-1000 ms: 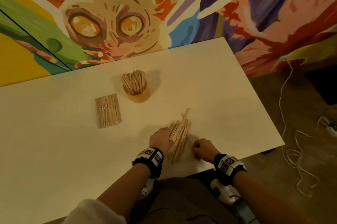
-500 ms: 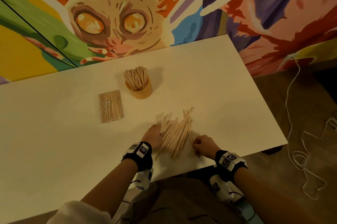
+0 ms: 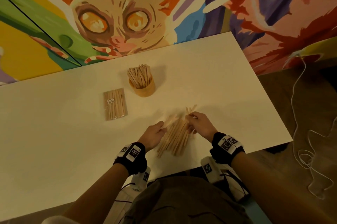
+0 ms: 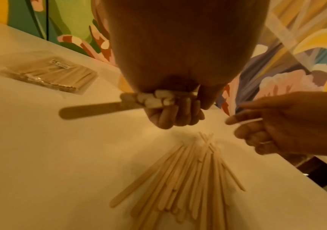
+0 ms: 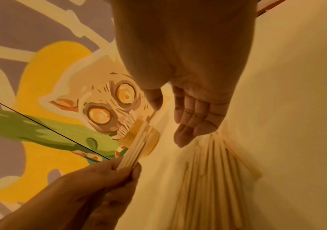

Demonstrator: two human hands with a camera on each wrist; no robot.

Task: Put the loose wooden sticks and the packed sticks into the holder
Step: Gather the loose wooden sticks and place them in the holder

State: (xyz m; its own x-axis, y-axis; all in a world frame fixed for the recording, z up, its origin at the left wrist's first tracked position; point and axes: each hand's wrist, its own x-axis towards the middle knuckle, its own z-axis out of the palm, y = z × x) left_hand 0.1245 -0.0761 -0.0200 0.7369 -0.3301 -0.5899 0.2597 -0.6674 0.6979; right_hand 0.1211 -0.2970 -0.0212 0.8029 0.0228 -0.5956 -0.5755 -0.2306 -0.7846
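Observation:
A round wooden holder [image 3: 144, 90] stands mid-table with several sticks upright in it. Left of it lies the clear pack of sticks [image 3: 114, 104]. The loose sticks [image 3: 175, 138] lie fanned out near the table's front edge. My left hand [image 3: 161, 128] is at the pile's left side and grips a small bunch of sticks [image 4: 99, 109] in curled fingers, lifted off the table. My right hand [image 3: 191, 119] hovers over the pile's far end with straight, relaxed fingers [image 5: 186, 124] that reach down to the stick tips.
The white table [image 3: 218, 86] ends close on the right and in front. A painted mural wall [image 3: 127, 13] stands right behind it. A white cable [image 3: 299, 114] lies looped on the floor at the right.
My right hand left its fist near the front edge, moved forward to the pile's far end and opened. My left hand took up a bunch of sticks.

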